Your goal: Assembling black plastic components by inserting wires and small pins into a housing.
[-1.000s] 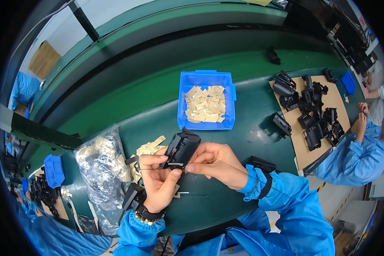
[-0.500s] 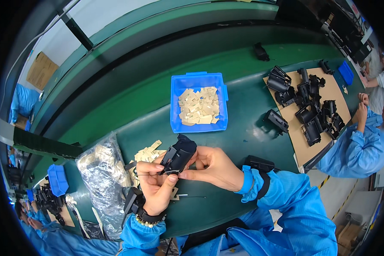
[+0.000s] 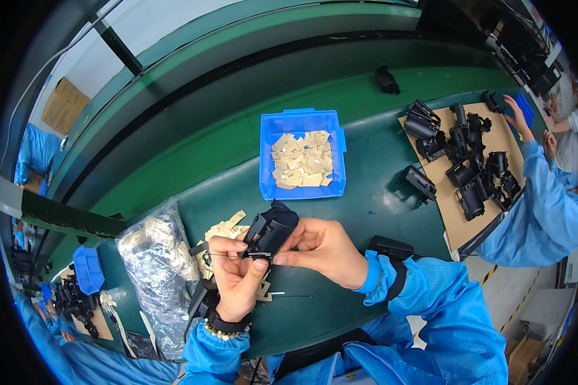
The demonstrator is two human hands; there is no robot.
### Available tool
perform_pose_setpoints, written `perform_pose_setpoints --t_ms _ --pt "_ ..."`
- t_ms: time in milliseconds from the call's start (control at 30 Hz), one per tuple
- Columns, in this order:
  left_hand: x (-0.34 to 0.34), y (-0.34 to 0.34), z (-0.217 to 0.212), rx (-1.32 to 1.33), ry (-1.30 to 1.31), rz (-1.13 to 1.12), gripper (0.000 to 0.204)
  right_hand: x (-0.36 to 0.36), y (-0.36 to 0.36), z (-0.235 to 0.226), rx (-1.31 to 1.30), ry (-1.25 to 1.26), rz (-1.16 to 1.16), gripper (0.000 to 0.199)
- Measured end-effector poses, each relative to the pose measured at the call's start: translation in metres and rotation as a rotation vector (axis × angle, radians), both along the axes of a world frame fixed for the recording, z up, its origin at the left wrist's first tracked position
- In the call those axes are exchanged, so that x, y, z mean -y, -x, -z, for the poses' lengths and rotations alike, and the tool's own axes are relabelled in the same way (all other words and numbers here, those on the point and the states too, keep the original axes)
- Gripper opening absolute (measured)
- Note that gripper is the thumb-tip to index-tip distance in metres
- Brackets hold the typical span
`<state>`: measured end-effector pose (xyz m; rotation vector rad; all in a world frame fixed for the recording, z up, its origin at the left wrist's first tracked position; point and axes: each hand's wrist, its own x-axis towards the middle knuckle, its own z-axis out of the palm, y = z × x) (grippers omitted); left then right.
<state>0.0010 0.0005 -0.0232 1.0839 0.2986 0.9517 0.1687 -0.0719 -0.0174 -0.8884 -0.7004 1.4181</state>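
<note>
A black moulded plastic housing [image 3: 271,230] with a rounded side is held up, tilted, above the green table. My left hand [image 3: 236,273] grips its left and lower side, thumb in front and fingers behind. At the housing's lower right, my right hand [image 3: 324,253] is closed, thumb and bent fingers pressed against its edge. Whether a smaller piece sits between those right fingertips is hidden. A thin dark strand juts left past my left fingers. Behind that hand lies a loose heap of beige flat pieces [image 3: 228,228], partly covered by it.
A blue bin [image 3: 340,173] of beige pieces stands beyond my hands. Left is a clear plastic bag [image 3: 154,276]. Several black housings lie on a cardboard sheet [image 3: 440,176] at right, beside a co-worker in blue [image 3: 520,221]. Another black part [image 3: 386,80] rests on the far ledge.
The housing and both hands stay nearly in place, with slight shifts of the fingers. At right, the co-worker's hand has reached out toward the far edge of the cardboard.
</note>
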Motion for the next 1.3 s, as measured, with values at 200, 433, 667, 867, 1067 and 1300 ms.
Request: perform_pose_setpoints --t_ms 200,433,667,867,1067,1300 --pt "-0.002 0.001 0.003 0.001 -0.045 -0.002 0.041 0.002 0.002 -0.002 -0.022 0.040 0.033 0.024" --pt "-0.001 0.002 0.002 -0.014 -0.021 -0.025 0.041 0.001 0.003 -0.004 -0.001 0.063 0.068 0.026" --pt "-0.001 -0.003 0.003 -0.004 -0.022 -0.020 0.041 0.000 0.003 -0.004 0.077 0.001 0.106 0.023" --pt "-0.003 0.000 0.004 -0.051 -0.034 -0.033 0.047 0.005 0.005 -0.008 0.290 0.016 0.153 0.017" --pt "-0.003 -0.001 -0.008 -0.183 0.076 -0.032 0.061 0.005 0.010 -0.009 0.701 -0.255 0.379 0.015" --pt "-0.007 -0.005 -0.021 -0.133 0.368 0.110 0.050 -0.015 -0.038 -0.020 0.810 -0.432 0.702 0.019"
